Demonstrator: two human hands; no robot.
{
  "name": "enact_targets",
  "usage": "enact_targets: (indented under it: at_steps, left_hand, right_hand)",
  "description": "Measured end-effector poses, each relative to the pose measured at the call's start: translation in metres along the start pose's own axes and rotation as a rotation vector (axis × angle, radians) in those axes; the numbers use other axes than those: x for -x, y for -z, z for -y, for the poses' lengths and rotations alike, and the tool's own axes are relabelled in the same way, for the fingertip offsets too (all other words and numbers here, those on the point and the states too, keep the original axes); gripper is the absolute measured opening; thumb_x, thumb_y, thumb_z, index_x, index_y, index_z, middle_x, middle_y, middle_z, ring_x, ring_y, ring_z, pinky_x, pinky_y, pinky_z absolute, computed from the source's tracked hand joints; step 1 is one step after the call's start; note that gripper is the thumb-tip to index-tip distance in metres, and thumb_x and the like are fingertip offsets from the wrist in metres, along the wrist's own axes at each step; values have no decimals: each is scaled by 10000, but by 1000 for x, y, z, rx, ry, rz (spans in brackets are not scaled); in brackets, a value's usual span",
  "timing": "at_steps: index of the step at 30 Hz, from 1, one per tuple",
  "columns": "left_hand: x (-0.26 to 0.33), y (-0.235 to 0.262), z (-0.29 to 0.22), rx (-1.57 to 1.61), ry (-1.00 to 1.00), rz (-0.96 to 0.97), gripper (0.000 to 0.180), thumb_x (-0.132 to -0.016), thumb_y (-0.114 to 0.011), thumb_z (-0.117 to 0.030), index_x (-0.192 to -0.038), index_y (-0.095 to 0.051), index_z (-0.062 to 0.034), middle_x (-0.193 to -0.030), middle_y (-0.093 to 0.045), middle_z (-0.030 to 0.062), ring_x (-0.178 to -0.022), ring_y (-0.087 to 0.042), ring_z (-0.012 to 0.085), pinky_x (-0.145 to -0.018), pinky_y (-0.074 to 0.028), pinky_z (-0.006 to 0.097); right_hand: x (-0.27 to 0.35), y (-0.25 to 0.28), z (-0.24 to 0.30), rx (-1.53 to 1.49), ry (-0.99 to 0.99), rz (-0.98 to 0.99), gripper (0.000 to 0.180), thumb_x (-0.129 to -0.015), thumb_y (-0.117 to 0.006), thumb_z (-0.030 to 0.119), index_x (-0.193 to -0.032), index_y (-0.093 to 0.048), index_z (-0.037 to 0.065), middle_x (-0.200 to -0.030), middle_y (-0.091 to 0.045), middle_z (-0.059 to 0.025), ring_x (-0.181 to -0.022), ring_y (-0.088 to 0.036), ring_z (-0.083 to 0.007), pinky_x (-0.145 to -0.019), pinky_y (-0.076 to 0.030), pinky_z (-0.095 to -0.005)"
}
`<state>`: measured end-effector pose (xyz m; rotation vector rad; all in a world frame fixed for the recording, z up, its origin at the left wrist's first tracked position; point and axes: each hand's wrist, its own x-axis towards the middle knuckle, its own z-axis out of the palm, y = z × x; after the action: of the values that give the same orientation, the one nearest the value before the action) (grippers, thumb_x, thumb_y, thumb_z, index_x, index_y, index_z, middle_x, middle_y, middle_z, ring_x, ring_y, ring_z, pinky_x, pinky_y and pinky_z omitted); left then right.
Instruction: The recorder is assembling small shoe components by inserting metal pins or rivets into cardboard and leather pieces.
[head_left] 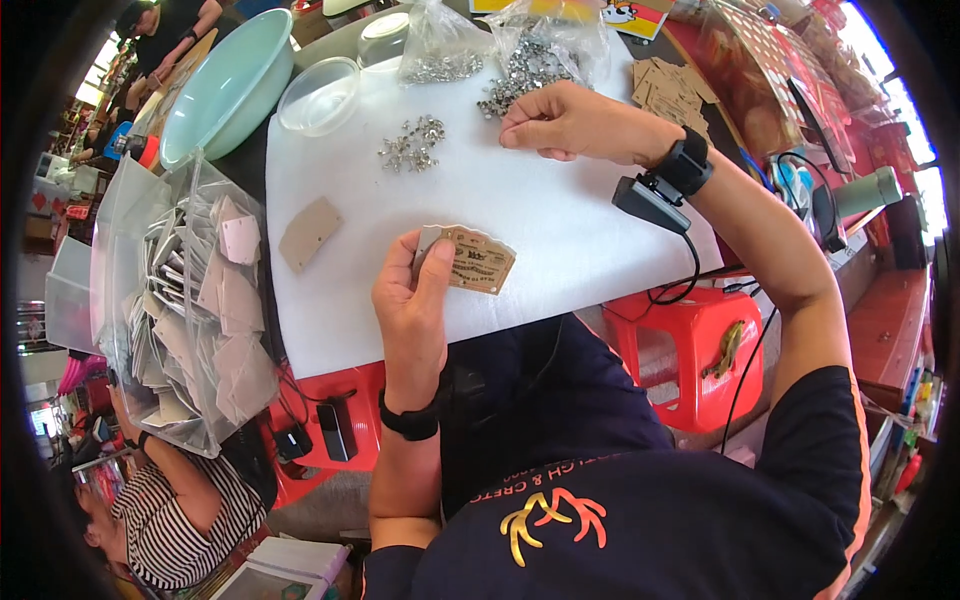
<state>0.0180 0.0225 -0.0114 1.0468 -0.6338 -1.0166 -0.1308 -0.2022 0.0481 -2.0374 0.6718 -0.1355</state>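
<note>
My left hand (412, 310) pinches a small brown printed card (478, 262) with a scalloped top edge, thumb across its face, above the near part of the white table sheet (560, 240). My right hand (585, 125) is raised over the far right of the sheet, beside a heap of small shiny metal pieces (525, 75) spilling from a clear plastic bag (590, 50). Its fingertips are pressed together; whatever is between them is too small to make out. A looser scatter of metal pieces (412, 145) lies to its left. A plain brown card (310, 233) rests flat at the left.
A clear bin (205, 420) full of cards stands at the left, below a pale green basin (225, 90). Clear round tubs (320, 97) and stacked brown cards (672, 92) sit at the back. Red stools (690, 350) flank my legs; a cable (690, 270) hangs from my right wrist. People are nearby at left.
</note>
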Motion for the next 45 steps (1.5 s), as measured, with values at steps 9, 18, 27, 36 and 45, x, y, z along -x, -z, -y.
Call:
enact_targets:
  at_steps: [9, 18, 27, 36, 45]
  left_hand:
    - [3, -5, -2, 18, -10, -3, 214, -973, -567, -83, -1160, -572, 19, -1080, -646, 75, -992, -602, 127, -921, -467, 300]
    - [5, -8, -1, 33, -8, 39, 212, -974, -563, -81, -1164, -574, 12, -1072, -649, 67, -987, -604, 125, -915, -468, 305]
    - [5, -12, -1, 2, -13, -18, 204, -960, -604, -107, -1118, -595, 20, -1004, -664, 55, -913, -604, 84, -849, -472, 240]
    - [8, -17, -7, -124, -104, -13, 192, -966, -594, -109, -1107, -596, 21, -986, -656, 43, -882, -594, 70, -807, -480, 234]
    - [10, -17, -7, -191, -130, -29, 194, -969, -581, -107, -1127, -592, 4, -1010, -649, 32, -923, -583, 71, -853, -459, 233]
  right_hand:
    - [28, -16, 14, -711, -135, 170, 209, -959, -629, 246, -959, -648, 38, -655, -518, 56, -552, -424, -14, -492, -327, -178]
    - [30, -19, -7, -157, 75, 75, 148, -944, -609, 192, -937, -636, 46, -709, -558, 9, -580, -515, -108, -542, -413, -257]
    - [33, -18, -21, 683, 436, -163, 110, -847, -589, 151, -820, -613, 47, -821, -622, -117, -769, -625, -335, -687, -503, -430]
    - [35, -21, -10, 726, 340, -145, 133, -868, -648, 158, -881, -643, 25, -887, -635, -112, -780, -630, -325, -698, -492, -413]
    - [39, -24, -17, 682, 306, -156, 154, -881, -585, 171, -870, -601, 18, -881, -627, -146, -825, -621, -348, -738, -493, -442]
